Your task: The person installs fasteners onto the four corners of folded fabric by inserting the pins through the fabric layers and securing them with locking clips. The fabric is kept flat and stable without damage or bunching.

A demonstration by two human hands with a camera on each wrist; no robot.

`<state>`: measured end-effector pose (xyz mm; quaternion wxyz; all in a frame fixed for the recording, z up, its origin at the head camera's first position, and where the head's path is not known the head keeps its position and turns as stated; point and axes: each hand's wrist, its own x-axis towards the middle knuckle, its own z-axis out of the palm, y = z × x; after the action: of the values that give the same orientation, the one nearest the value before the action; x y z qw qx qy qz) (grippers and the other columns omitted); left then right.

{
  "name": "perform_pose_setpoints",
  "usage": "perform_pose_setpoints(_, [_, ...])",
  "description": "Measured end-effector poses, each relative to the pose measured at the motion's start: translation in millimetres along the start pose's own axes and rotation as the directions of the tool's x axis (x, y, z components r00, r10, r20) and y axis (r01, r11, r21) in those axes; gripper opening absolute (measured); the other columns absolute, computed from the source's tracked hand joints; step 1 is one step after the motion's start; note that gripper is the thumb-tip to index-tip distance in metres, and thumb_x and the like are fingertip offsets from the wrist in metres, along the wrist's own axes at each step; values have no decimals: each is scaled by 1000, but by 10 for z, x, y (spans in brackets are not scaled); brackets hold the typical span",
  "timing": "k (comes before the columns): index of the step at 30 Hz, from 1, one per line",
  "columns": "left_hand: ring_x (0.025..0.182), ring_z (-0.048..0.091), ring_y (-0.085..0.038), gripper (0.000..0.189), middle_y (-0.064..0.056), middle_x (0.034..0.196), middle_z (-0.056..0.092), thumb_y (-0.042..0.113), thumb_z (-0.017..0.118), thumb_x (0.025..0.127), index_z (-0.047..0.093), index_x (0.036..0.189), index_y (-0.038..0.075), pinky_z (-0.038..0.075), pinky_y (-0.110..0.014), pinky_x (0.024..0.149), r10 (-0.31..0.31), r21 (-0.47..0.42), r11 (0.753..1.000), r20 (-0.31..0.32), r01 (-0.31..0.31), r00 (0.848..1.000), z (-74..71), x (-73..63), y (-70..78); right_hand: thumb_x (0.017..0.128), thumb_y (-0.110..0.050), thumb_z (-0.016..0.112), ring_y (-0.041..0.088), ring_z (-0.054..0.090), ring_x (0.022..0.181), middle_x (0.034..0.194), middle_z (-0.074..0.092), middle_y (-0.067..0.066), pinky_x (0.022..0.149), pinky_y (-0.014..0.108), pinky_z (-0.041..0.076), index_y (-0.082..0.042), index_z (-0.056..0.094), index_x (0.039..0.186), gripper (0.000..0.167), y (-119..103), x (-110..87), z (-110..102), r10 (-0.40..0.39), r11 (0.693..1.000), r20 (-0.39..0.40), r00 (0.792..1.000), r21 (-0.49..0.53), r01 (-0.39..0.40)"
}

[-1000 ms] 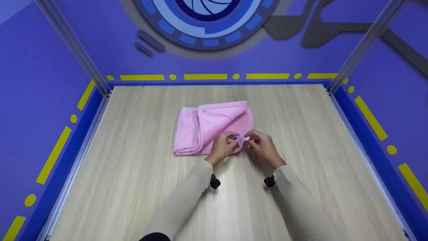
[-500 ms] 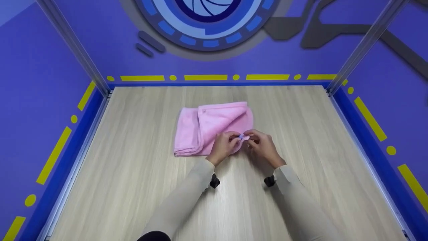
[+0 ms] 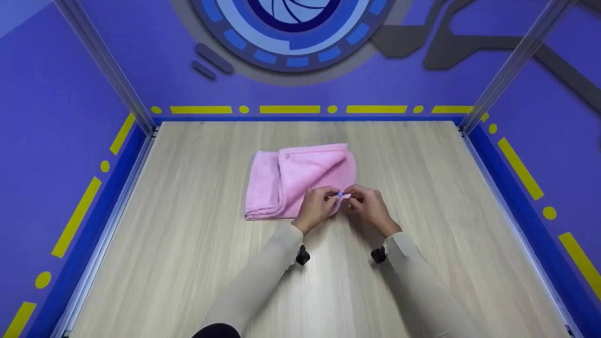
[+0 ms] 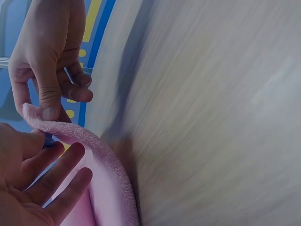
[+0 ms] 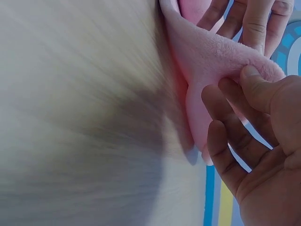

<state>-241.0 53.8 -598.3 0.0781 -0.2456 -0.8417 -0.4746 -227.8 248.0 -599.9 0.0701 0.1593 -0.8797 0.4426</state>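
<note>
A folded pink plush towel (image 3: 305, 176) lies on the table, its right-hand front edge lifted between both hands. My left hand (image 3: 315, 209) pinches a small blue piece (image 4: 49, 140) against the raised edge; its exact kind is mostly hidden by the fingers. Close beside it, my right hand (image 3: 372, 206) pinches the end of that same edge between thumb and forefinger. In the right wrist view, the right thumb (image 5: 256, 87) presses on the fluffy border, with the other fingers bent loosely below. A small round spot (image 3: 287, 156) shows near the towel's upper fold.
The wood-grain table (image 3: 178, 263) spreads around the towel. Blue panels (image 3: 61, 108) with yellow marks stand at the back and both sides, joined by metal corner posts (image 3: 509, 61). Each wrist wears a small black device (image 3: 303, 255).
My left hand has shifted slightly to the right, bringing the blue piece closer to the right fingers. The right hand stays almost in place, and the towel's folded body has not moved.
</note>
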Motion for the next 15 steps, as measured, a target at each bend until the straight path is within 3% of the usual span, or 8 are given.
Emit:
perform_pose_setpoints(7, [97, 75, -21, 17, -12, 107, 77, 7, 69, 97, 76, 111, 1, 62, -41, 85, -5, -45, 999, 34, 6, 999, -106, -28, 7, 91, -1, 76, 14, 65, 70, 82, 74, 0, 62, 29, 56, -11, 76, 92, 10, 56, -5, -117, -68, 990, 8, 998, -122, 69])
perform_pose_setpoints(11, [96, 75, -22, 20, -12, 109, 77, 7, 69, 96, 75, 114, 0, 62, -41, 83, -6, -31, 1000, 2, 6, 1000, -238, -54, -15, 88, -2, 79, 15, 66, 73, 85, 75, -2, 66, 30, 56, -11, 78, 89, 9, 115, -23, -209, -41, 989, 53, 998, -141, 48])
perform_pose_setpoints(15, [95, 75, -24, 20, -13, 109, 77, 6, 69, 97, 75, 115, -1, 62, -38, 82, -7, -46, 999, -31, 6, 999, -386, -75, -65, 91, -5, 77, 15, 65, 77, 97, 77, 1, 67, 27, 54, -12, 81, 96, 9, 167, -74, -285, 42, 989, 139, 989, -146, -21])
